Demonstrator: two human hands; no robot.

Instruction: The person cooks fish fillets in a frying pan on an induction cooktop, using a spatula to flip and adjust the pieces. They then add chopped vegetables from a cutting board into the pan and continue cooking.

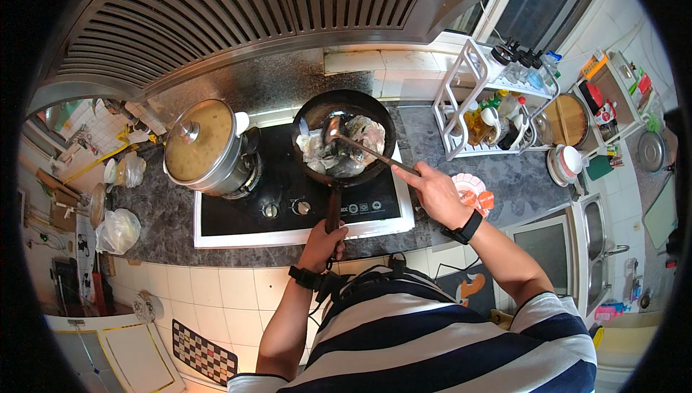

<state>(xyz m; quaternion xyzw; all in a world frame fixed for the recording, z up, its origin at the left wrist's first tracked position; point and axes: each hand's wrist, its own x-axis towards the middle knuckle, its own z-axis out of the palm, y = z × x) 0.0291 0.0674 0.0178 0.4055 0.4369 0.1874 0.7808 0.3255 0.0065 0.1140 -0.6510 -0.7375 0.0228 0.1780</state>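
Note:
A dark wok (390, 117) sits over the right side of the black gas cooktop (216, 225). Its handle (333, 206) points toward me, and my left hand (324, 247) is wrapped around the end of it. Inside lie pieces of fish (368, 139) with pale flesh and dark grey skin. My right hand (440, 190) grips a long-handled metal ladle or turner (373, 154), index finger stretched along the shaft. The tool's head rests among the fish pieces; its exact shape is partly hidden.
A lidded steamer pot (200, 144) stands on the left burner. Right of my right hand is a scalloped plate (466, 182) with orange-red pieces. A white rack (451, 122) holds bottles. A plastic bag (119, 231) lies at left; a range hood (270, 3) hangs above.

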